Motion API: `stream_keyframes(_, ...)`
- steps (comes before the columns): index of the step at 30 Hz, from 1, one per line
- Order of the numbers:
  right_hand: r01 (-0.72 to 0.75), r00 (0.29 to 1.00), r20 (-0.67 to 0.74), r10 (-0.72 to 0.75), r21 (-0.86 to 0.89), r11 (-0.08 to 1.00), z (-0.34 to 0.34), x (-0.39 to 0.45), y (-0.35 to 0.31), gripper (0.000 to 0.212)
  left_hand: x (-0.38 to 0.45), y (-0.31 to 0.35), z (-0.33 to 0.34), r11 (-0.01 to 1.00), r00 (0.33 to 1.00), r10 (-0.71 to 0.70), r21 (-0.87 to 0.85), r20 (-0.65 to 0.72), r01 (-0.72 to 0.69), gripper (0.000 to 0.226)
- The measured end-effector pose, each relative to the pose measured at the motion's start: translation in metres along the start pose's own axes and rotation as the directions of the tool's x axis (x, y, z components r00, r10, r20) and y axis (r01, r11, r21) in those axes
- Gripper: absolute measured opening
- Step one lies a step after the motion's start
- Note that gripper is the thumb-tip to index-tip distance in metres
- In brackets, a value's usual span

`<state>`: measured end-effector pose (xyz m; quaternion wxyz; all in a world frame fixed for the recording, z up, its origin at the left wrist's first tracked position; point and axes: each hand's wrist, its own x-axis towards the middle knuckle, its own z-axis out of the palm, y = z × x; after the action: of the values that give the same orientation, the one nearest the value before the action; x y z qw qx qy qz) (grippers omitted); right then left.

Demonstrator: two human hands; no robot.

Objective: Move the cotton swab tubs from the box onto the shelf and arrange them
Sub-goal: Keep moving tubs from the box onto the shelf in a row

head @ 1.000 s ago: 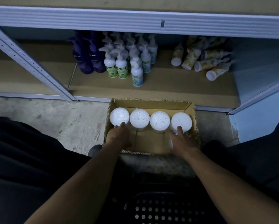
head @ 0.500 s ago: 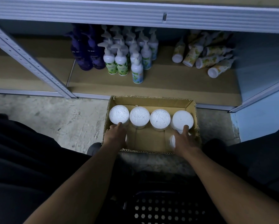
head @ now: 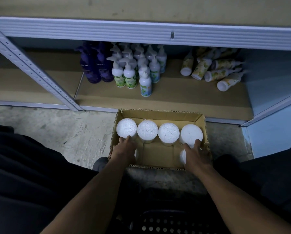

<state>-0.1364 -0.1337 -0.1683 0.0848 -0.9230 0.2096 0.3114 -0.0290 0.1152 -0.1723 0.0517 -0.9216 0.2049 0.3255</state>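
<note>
An open cardboard box sits on the floor in front of the low shelf. Several white cotton swab tubs stand in its back row, among them the leftmost tub and the rightmost tub. My left hand lies over a front-row tub, fingers curled over its top and reaching the leftmost back tub. My right hand covers another front tub the same way. Both front tubs are mostly hidden.
The shelf holds purple pump bottles, white pump bottles and tipped yellow-label bottles. A metal upright slants at left, an upper shelf rail overhangs. My dark-clothed legs flank the box; a black perforated stool is below.
Both hands stay over the front tubs. A little more white of those tubs now shows beside my palms. The view has shifted slightly.
</note>
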Motion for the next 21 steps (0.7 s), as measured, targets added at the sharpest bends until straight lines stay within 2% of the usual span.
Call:
stream_keyframes(2, 0.025, 1.0, -0.011, -0.025, 0.006, 1.0, -0.002, -0.002, 0.0, 0.08, 0.002, 0.003, -0.003, 0.999, 0.999, 0.032, -0.006, 0.005, -0.032, 0.053)
stream_keyframes(5, 0.058, 0.998, -0.015, -0.058, 0.053, 0.997, -0.004, -0.006, -0.003, 0.083, -0.001, 0.009, -0.013, 0.997, 0.999, 0.037, -0.067, 0.037, -0.034, 0.065)
stream_keyframes(11, 0.137, 0.99, -0.042, -0.133, 0.085, 0.987, -0.013, -0.014, -0.011, 0.075, -0.012, 0.019, -0.03, 0.995, 0.997, 0.07, -0.072, 0.021, -0.069, 0.074)
stream_keyframes(15, 0.172, 0.984, -0.061, -0.169, 0.065, 0.983, -0.029, -0.024, -0.017, 0.069, -0.018, 0.027, -0.043, 0.993, 0.994, 0.105, -0.058, -0.032, -0.107, 0.081)
stream_keyframes(21, 0.273, 0.962, -0.066, -0.266, 0.148, 0.951, -0.072, -0.041, -0.036, 0.075, -0.029, 0.039, -0.077, 0.984, 0.989, 0.109, -0.13, -0.099, -0.122, 0.089)
